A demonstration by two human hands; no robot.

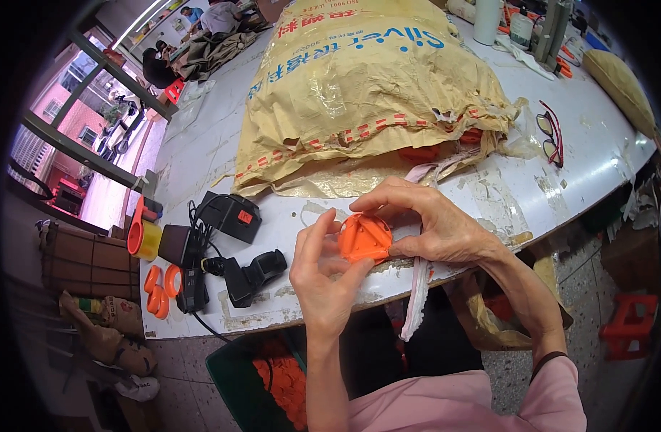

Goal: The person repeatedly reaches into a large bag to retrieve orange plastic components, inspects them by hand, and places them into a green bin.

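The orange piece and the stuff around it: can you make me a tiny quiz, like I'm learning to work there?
1. Which hand or hands touch the orange piece?
2. True or false: the red-rimmed glasses lie to the right of the big yellow sack.
3. Pick one. Inside the green bin you can see: a) loose orange pieces, b) blue bottles, c) white cups.

Key: 1. Both, the left hand and the right hand. 2. True. 3. a.
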